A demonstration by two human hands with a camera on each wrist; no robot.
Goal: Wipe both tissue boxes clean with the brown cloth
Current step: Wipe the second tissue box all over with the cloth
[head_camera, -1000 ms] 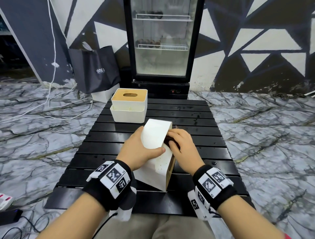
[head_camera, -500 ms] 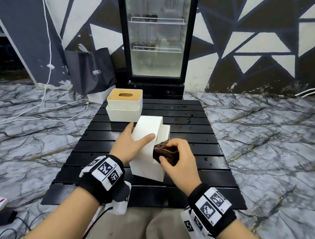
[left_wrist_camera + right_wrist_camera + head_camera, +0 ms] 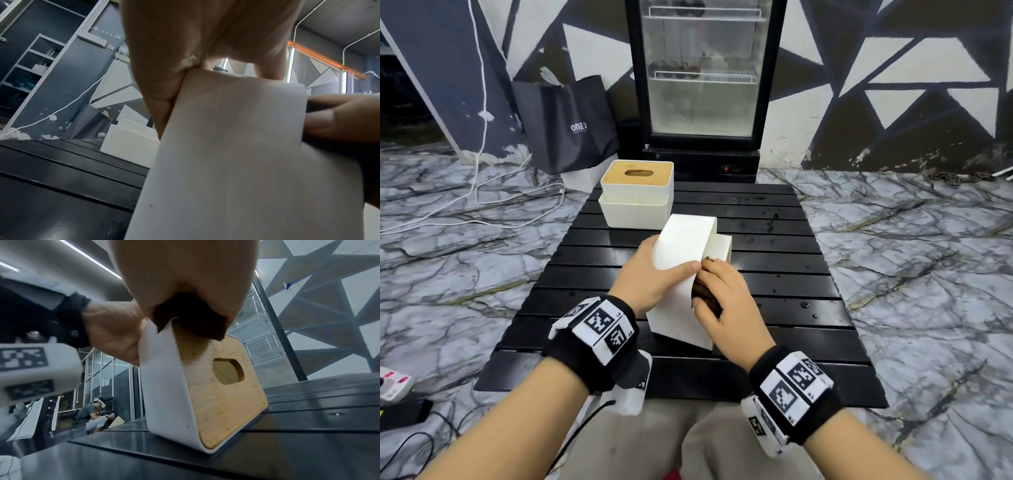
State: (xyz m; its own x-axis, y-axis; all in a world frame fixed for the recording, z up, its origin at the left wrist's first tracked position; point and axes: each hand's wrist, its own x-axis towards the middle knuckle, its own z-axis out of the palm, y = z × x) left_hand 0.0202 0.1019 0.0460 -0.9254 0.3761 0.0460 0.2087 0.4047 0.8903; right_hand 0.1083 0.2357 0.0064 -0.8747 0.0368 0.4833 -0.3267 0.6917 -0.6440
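White box (image 3: 681,274) stands tipped on edge on the black slatted worktop (image 3: 774,274), wooden slotted lid (image 3: 222,386) facing right. Left hand (image 3: 650,277) grasps its upper part, thumb across the near white face, fingers behind. Right hand (image 3: 726,301) is clenched round the brown cloth (image 3: 703,294), pressing it against the lid side near the top edge; the right wrist view shows cloth (image 3: 191,318) wedged between fingers and wood.

Second box (image 3: 637,195), lid up, sits at the far left of the worktop, well apart, untouched.

Judgement: step in hand is wiping the lid face of the tipped box. To do it well: keep the left grip firm, since the box balances on one edge and sideways cloth pressure could slide or topple it. Stroke top to bottom in full passes, run round the slot rim, keep the cloth flat rather than bunched. Then rotate for the remaining white faces before switching boxes.
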